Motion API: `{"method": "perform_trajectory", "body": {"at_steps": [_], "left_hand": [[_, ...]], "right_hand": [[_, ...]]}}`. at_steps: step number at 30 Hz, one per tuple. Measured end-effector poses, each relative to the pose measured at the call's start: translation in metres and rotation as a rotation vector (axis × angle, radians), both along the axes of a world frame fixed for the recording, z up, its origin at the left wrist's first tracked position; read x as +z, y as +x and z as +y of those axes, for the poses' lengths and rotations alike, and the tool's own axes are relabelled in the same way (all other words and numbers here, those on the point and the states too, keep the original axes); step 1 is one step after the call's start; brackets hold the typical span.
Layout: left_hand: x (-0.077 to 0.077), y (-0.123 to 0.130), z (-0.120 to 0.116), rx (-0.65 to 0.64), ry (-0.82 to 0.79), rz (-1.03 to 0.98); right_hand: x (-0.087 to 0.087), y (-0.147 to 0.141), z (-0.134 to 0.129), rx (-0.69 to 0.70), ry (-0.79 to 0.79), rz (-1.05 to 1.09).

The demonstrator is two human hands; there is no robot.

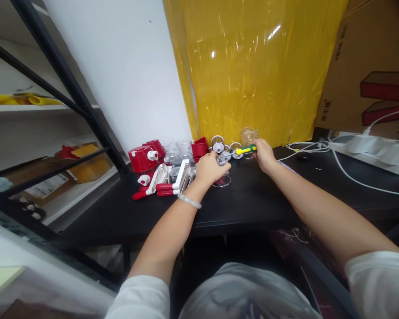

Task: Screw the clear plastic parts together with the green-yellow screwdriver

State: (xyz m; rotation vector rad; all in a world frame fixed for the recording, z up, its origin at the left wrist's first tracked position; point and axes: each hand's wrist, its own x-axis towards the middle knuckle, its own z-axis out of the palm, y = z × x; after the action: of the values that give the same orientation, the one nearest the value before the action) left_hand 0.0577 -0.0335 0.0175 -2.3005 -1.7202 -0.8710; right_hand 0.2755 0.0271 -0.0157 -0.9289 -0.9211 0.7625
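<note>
My right hand [264, 155] is closed round the green and yellow handle of a screwdriver [244, 150]. Its metal shaft points left, toward a small clear part [223, 158] that my left hand [210, 168] grips; the fingers hide most of that part, and I cannot make out its kind. Whether the tip touches it is too small to tell. Below the left hand, a clear round piece with red in it [222, 180] rests on the black table. Left of that hand lie white levers with red handles [169, 188].
Red plastic housings [141, 158] stand at the back left, near several clear cups and a red square piece [199, 148]. Several drums [217, 144] sit against the yellow sheet [252, 66]. White cables and a power strip [379, 150] occupy the right. A black-framed shelf [86, 110] borders the left.
</note>
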Motion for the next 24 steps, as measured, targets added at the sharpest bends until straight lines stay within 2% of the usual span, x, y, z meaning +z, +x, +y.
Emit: {"method": "perform_trajectory", "body": {"at_steps": [4,8,13,20,22,24], "left_hand": [[0.0,0.0,0.001,0.0,-0.008,0.002],[0.0,0.0,0.001,0.001,-0.006,-0.002],[0.001,0.001,0.0,-0.005,-0.009,-0.007],[0.001,0.0,0.0,-0.009,-0.005,-0.012],[0.0,-0.001,0.001,-0.013,-0.009,-0.01],[-0.001,-0.001,0.001,-0.014,-0.011,-0.011]], "right_hand": [[0.005,-0.001,-0.007,0.106,-0.047,0.15],[0.006,0.0,-0.01,0.111,-0.043,0.11],[0.004,0.001,-0.006,0.024,-0.08,0.027],[-0.001,0.005,0.001,-0.214,0.021,-0.249],[0.002,0.002,-0.001,-0.202,-0.022,-0.205],[0.006,-0.001,-0.005,-0.128,-0.085,-0.067]]}}
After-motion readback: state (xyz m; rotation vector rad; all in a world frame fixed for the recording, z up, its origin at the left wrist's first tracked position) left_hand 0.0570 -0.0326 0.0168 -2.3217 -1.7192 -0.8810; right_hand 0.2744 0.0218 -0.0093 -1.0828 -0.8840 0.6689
